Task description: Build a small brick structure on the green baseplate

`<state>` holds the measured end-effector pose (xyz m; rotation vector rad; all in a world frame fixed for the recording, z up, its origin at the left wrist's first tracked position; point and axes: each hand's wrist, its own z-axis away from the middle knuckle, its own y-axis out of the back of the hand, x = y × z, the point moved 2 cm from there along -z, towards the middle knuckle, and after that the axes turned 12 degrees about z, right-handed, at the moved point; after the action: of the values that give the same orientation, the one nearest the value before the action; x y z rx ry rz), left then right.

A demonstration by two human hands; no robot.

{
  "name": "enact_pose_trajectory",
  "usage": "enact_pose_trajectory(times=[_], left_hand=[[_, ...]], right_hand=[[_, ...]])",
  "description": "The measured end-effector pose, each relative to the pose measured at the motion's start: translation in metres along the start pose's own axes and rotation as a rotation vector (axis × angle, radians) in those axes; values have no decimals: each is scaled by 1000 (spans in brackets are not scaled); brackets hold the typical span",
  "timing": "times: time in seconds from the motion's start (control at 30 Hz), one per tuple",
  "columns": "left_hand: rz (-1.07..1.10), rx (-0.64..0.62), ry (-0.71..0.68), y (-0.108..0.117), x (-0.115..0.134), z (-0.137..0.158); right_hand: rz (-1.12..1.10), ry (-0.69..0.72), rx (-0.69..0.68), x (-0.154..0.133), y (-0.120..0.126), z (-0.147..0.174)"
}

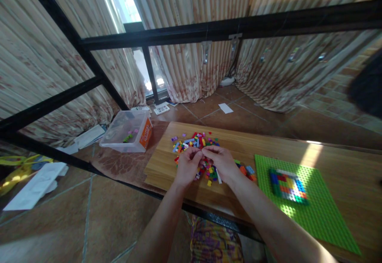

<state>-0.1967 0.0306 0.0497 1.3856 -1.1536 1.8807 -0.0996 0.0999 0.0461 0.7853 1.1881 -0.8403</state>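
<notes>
My left hand (188, 164) and my right hand (220, 159) meet over a pile of loose toy bricks (205, 171) in many colours. The fingers of both hands are closed in a pinch, fingertips almost touching. Whatever lies between them is too small or too hidden to make out. Part of the pile is covered by the hands. To the right, a green baseplate (325, 215) lies on the wooden board, and a low block of multicoloured bricks (288, 185) sits on it. Several orange and blue bricks (247, 170) rest between my right hand and the baseplate.
A clear plastic box (119, 131) with an orange label and a few bricks inside stands left of the wooden board (162, 163). A black metal frame (167, 35) crosses in front of curtains (191, 4). Papers (226, 108) lie on the tiled floor.
</notes>
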Motion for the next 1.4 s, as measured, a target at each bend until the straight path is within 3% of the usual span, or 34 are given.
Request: enact_pose_trajectory(times=[0.17,0.27,0.47,0.6,0.7,0.87,1.0,1.13,1.27,1.4], left_hand=[[44,-30,21,-2,4,4],[64,-38,42,0,4,3],[-210,21,28,11,-4,-8],[-558,19,-66,19,-2,-16],[-760,32,-154,21,4,-17],[-903,54,-227,23,14,-8],[-863,54,-227,25,12,9],[-782,-50,-217,19,-1,39],[-873,-151,-137,7,-19,64],[-951,-182,-82,-1,-28,66]], right_hand=[[-173,-69,-70,-1,1,6],[-138,-52,-47,2,5,2],[618,250,160,4,19,-13],[847,289,164,2,26,-14],[815,285,191,1,34,-9],[551,244,251,8,63,10],[399,199,312,16,88,43],[348,137,389,30,106,85],[304,78,430,52,116,121],[306,69,393,68,123,148]])
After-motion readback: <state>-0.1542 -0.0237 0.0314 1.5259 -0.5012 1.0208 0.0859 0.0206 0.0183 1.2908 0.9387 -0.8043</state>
